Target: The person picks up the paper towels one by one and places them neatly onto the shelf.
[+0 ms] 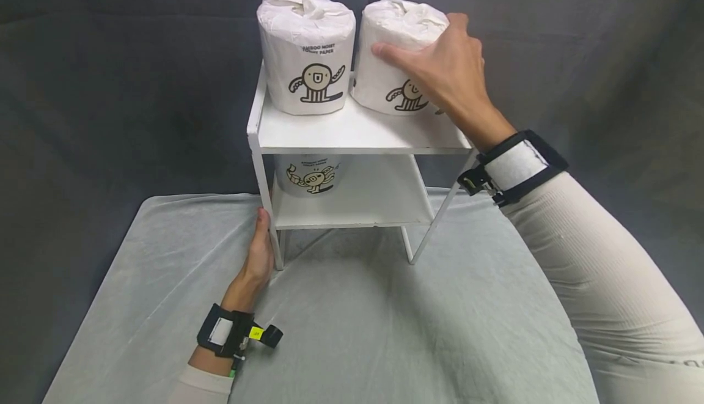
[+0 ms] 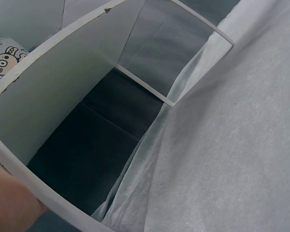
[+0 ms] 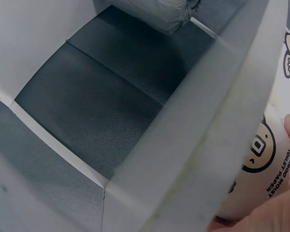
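Two paper-wrapped toilet paper rolls stand upright side by side on top of a white two-tier shelf rack (image 1: pixel 357 132). My right hand (image 1: pixel 451 74) grips the right-hand toilet paper roll (image 1: pixel 390 55), its thumb across the front and its fingers round the far side. Beside it, the left-hand toilet paper roll (image 1: pixel 308 55) has a cartoon figure on its wrapper. Low on the rack's left side, my left hand (image 1: pixel 258 254) holds the front leg, thumb pointing up; its other fingers are hidden. A third toilet paper roll (image 1: pixel 310 178) sits on the lower tier at the left, its top hidden by the upper tier.
The rack stands on a table (image 1: pixel 341 330) covered with a pale grey cloth. Behind it hangs a dark grey curtain (image 1: pixel 137 86). Each wrist wears a black strap with a small camera.
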`<control>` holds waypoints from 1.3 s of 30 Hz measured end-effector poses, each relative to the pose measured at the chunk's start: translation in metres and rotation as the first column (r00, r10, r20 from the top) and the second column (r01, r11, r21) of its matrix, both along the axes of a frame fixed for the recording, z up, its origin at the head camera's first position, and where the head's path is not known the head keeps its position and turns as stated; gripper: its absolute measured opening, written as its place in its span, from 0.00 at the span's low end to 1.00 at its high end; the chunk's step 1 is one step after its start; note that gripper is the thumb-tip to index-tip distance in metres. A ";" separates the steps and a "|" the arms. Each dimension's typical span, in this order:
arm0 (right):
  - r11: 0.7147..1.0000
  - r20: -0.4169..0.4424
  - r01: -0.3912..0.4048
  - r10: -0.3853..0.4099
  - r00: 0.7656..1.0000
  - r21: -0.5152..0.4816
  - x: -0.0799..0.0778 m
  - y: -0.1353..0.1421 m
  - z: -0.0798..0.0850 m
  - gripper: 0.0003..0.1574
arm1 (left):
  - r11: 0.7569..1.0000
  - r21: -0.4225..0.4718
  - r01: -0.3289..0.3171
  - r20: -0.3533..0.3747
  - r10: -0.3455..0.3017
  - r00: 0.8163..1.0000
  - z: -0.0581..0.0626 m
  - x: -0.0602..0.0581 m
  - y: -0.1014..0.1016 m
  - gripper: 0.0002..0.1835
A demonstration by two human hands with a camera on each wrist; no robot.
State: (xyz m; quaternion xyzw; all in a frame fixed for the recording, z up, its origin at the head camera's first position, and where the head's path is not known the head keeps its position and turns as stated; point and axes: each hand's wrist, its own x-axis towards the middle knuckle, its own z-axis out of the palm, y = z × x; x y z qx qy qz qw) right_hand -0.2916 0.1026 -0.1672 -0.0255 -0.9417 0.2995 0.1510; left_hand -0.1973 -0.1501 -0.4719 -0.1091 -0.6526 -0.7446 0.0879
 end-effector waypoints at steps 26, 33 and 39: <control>0.996 -0.038 -0.082 0.081 0.996 -0.017 0.027 0.051 -0.003 0.67 | 1.000 0.007 0.019 0.026 -0.019 0.999 0.000 0.000 -0.003 0.44; 0.990 -0.086 -0.136 0.138 0.987 0.030 0.037 0.070 -0.019 0.56 | 0.999 0.028 0.042 0.048 -0.043 0.998 0.003 0.005 -0.013 0.43; 0.988 -0.112 -0.153 0.153 0.982 0.014 0.048 0.093 -0.032 0.51 | 0.996 -0.062 0.057 0.033 -0.055 0.998 0.010 0.007 -0.026 0.41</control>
